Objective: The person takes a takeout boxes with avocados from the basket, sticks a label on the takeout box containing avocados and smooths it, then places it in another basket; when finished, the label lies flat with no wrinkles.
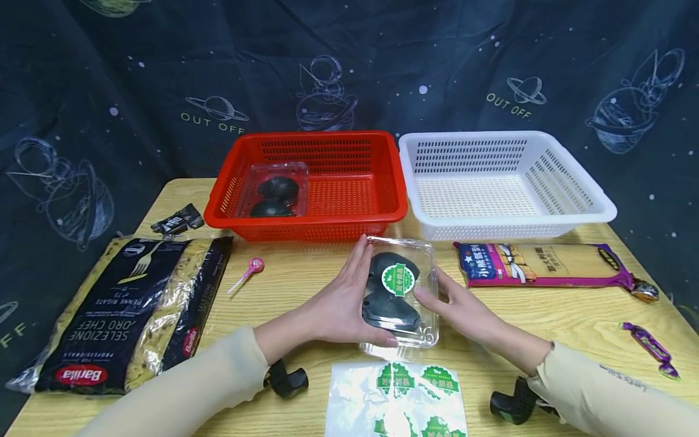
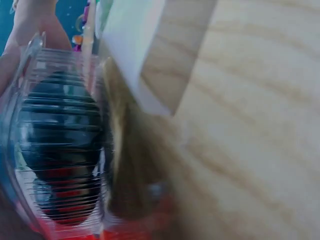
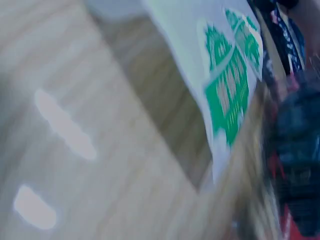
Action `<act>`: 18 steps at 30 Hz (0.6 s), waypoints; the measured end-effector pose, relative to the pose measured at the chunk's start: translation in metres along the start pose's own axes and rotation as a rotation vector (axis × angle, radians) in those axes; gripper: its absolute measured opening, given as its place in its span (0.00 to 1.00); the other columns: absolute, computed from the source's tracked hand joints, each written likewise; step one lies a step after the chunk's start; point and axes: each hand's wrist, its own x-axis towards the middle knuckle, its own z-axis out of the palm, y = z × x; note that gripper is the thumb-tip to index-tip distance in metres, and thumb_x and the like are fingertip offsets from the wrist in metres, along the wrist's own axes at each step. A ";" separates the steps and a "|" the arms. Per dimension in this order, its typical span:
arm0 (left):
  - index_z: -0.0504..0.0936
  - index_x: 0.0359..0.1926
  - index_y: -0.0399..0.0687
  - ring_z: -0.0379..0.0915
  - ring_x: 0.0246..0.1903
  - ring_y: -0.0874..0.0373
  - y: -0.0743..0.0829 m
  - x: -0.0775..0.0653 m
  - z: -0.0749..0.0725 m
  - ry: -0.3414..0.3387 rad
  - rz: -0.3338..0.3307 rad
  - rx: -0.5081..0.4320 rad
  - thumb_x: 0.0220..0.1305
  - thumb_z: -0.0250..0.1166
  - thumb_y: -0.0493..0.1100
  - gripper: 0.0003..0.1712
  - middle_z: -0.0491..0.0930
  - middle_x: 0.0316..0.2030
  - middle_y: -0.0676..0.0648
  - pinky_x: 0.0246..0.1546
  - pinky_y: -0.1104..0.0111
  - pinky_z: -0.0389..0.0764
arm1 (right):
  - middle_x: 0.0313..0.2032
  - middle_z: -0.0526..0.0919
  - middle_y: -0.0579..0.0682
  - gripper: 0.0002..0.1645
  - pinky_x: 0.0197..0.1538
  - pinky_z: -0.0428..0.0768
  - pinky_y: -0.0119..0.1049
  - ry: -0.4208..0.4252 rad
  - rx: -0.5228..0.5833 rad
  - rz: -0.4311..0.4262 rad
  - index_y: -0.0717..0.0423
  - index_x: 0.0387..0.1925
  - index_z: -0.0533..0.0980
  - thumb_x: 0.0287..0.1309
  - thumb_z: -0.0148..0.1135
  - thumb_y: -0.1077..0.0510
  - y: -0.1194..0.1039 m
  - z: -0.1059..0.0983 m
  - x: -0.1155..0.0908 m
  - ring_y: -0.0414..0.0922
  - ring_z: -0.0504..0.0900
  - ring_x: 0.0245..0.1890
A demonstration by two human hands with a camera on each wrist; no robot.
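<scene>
A clear plastic clamshell box (image 1: pixel 401 292) holds two dark, avocado-like fruits and has a round green-and-white sticker (image 1: pixel 398 279) on its lid. My left hand (image 1: pixel 344 303) grips the box from the left, fingers along its side and thumb at the near edge. On the opposite side my right hand (image 1: pixel 464 306) holds it, the thumb lying on the lid beside the sticker. The left wrist view shows the ribbed wall of the box (image 2: pixel 60 135) close up. Just in front lies a sheet of green stickers (image 1: pixel 355 397).
A red basket (image 1: pixel 306 227) at the back contains a similar box (image 1: pixel 275 191). Beside it stands a white basket (image 1: pixel 508 229). Penne (image 1: pixel 125 309), a black wrapped packet (image 1: pixel 178 220) and a lollipop (image 1: pixel 255 265) lie left; a pasta packet (image 1: pixel 540 265) and purple candy (image 1: pixel 651 348) lie right.
</scene>
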 end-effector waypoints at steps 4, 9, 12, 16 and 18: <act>0.27 0.74 0.48 0.24 0.73 0.54 0.000 -0.001 0.003 0.013 -0.037 -0.063 0.34 0.67 0.80 0.82 0.14 0.71 0.57 0.66 0.51 0.56 | 0.73 0.41 0.62 0.54 0.69 0.46 0.55 0.013 0.153 0.056 0.58 0.74 0.37 0.64 0.53 0.37 -0.001 0.008 0.003 0.61 0.42 0.72; 0.27 0.74 0.48 0.26 0.73 0.53 0.000 -0.003 0.005 0.016 -0.059 -0.104 0.35 0.69 0.77 0.81 0.14 0.70 0.59 0.66 0.50 0.55 | 0.75 0.34 0.54 0.50 0.71 0.39 0.48 0.002 0.460 0.023 0.54 0.75 0.35 0.67 0.54 0.45 -0.002 0.014 0.003 0.52 0.33 0.74; 0.27 0.74 0.47 0.26 0.73 0.52 0.000 -0.003 0.005 0.018 -0.056 -0.114 0.35 0.70 0.76 0.81 0.13 0.70 0.59 0.66 0.51 0.55 | 0.75 0.32 0.52 0.49 0.72 0.39 0.45 -0.008 0.638 0.031 0.52 0.75 0.35 0.67 0.54 0.49 -0.004 0.016 0.004 0.47 0.32 0.74; 0.26 0.74 0.48 0.26 0.73 0.53 0.001 -0.004 0.005 0.019 -0.066 -0.119 0.34 0.69 0.77 0.82 0.13 0.70 0.60 0.66 0.51 0.56 | 0.75 0.37 0.55 0.50 0.71 0.46 0.46 -0.016 0.754 0.062 0.49 0.75 0.35 0.67 0.55 0.50 -0.004 0.017 0.007 0.51 0.45 0.73; 0.26 0.74 0.49 0.26 0.73 0.53 0.001 -0.004 0.005 0.017 -0.073 -0.119 0.34 0.68 0.78 0.82 0.13 0.70 0.60 0.66 0.51 0.56 | 0.75 0.37 0.55 0.49 0.70 0.51 0.47 -0.030 0.788 0.067 0.45 0.75 0.34 0.67 0.55 0.51 -0.003 0.017 0.009 0.54 0.54 0.70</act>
